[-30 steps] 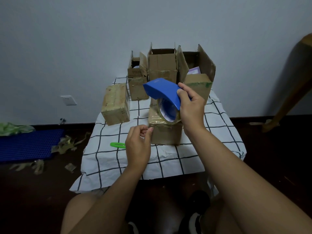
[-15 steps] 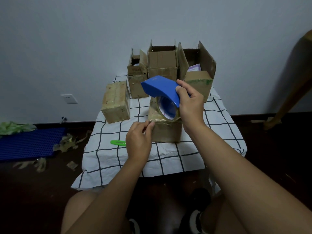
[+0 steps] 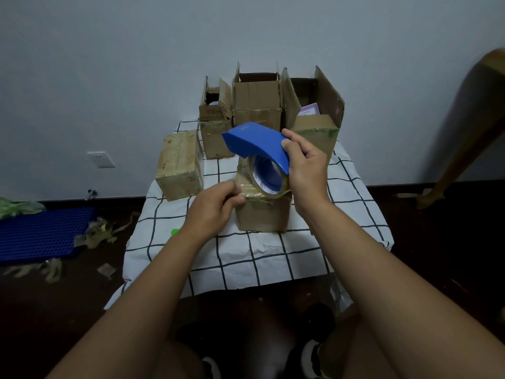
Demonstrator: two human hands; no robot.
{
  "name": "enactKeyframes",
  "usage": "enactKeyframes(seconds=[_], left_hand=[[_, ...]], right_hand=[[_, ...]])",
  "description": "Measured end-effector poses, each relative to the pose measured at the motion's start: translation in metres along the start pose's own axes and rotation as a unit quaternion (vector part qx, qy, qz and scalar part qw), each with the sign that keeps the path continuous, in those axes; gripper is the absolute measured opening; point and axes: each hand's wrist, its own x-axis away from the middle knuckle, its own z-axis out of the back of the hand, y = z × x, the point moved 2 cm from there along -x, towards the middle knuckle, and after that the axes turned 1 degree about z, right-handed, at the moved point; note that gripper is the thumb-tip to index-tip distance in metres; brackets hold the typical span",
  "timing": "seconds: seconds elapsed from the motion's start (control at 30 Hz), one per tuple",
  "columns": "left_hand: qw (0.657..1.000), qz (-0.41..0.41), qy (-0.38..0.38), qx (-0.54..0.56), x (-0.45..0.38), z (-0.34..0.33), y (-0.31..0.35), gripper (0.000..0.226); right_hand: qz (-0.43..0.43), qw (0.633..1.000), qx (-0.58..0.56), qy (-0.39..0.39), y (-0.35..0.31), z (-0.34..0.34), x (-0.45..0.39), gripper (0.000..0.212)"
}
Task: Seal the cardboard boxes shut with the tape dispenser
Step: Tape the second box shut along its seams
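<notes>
Three open boxes (image 3: 257, 105) behind; rightmost (image 3: 317, 127) holds purple item (image 3: 308, 109).

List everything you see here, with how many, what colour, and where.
Tape dispenser: one, blue, over the near box.
Near box: one, brown, closed, table centre.
Sealed box: one, brown, table's left.
Open boxes: three, brown, table's far edge.
Cloth: one, white with a black grid, covering the table.
Green object: one, on the cloth, partly hidden by the left forearm.
Mat: one, blue, floor at left.
Tape scraps: several, tan, floor at left.
Socket: one, white, on the wall.
Left hand: at the near box's top edge.
Right hand: holds the dispenser.
</notes>
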Motion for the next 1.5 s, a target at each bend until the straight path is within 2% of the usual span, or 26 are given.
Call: enactKeyframes(seconds=[0.13, 0.2, 0.33, 0.4, 0.53, 0.63, 0.73, 0.83, 0.93, 1.0, 1.07, 1.17, 1.27, 1.43, 1.5], left_hand=[[0.997, -0.014, -0.074, 0.007, -0.004, 0.011, -0.002, 0.018], [0.996, -0.021, -0.080, -0.019, -0.004, 0.012, -0.002, 0.026], [0.994, -0.074, -0.017, -0.073, -0.005, 0.005, 0.007, 0.030], [0.990, -0.097, -0.009, -0.103, -0.004, 0.003, 0.011, 0.028], [0.963, -0.148, 0.068, -0.213, 0.001, 0.002, 0.017, 0.025], [0.958, -0.197, 0.088, -0.187, 0.002, -0.003, 0.022, 0.022], [0.961, -0.197, 0.096, -0.168, 0.001, -0.008, 0.029, 0.017], [0.956, -0.195, 0.092, -0.199, 0.001, -0.008, 0.037, 0.017], [0.948, -0.190, 0.075, -0.244, 0.004, -0.004, 0.041, 0.016], [0.944, -0.182, 0.061, -0.269, 0.003, -0.002, 0.044, 0.028], [0.946, -0.180, 0.062, -0.263, 0.000, -0.004, 0.051, 0.027], [0.958, -0.181, 0.061, -0.215, -0.006, -0.013, 0.060, 0.012], [0.964, -0.180, 0.038, -0.192, -0.007, -0.020, 0.061, 0.009], [0.964, -0.163, 0.021, -0.210, -0.007, -0.018, 0.059, 0.028], [0.965, -0.164, 0.043, -0.201, -0.007, -0.021, 0.063, 0.023]], right_hand=[[-0.006, 1.000, 0.005, -0.003, 0.000, -0.001, 0.001, 0.018], [-0.003, 1.000, 0.004, -0.004, 0.001, -0.002, 0.002, 0.018], [0.001, 1.000, 0.003, -0.002, 0.001, -0.001, 0.002, 0.019], [-0.002, 1.000, -0.002, -0.001, 0.000, 0.000, 0.001, 0.019], [-0.007, 1.000, -0.005, 0.001, 0.001, 0.000, 0.000, 0.019], [-0.007, 1.000, -0.003, 0.003, 0.002, -0.001, 0.000, 0.018], [-0.010, 1.000, -0.007, 0.006, 0.002, -0.001, -0.002, 0.017], [-0.028, 0.999, -0.024, 0.023, 0.001, 0.000, -0.006, 0.018], [-0.037, 0.995, -0.053, 0.080, -0.003, 0.009, -0.014, 0.022], [-0.039, 0.991, -0.066, 0.113, -0.007, 0.021, -0.021, 0.023], [-0.039, 0.989, -0.064, 0.129, -0.009, 0.032, -0.024, 0.022], [-0.040, 0.989, -0.057, 0.132, -0.007, 0.043, -0.023, 0.024], [-0.043, 0.989, -0.045, 0.134, -0.003, 0.052, -0.020, 0.027], [-0.048, 0.987, -0.058, 0.142, -0.003, 0.063, -0.019, 0.026], [-0.045, 0.987, -0.061, 0.143, -0.004, 0.064, -0.019, 0.025]])
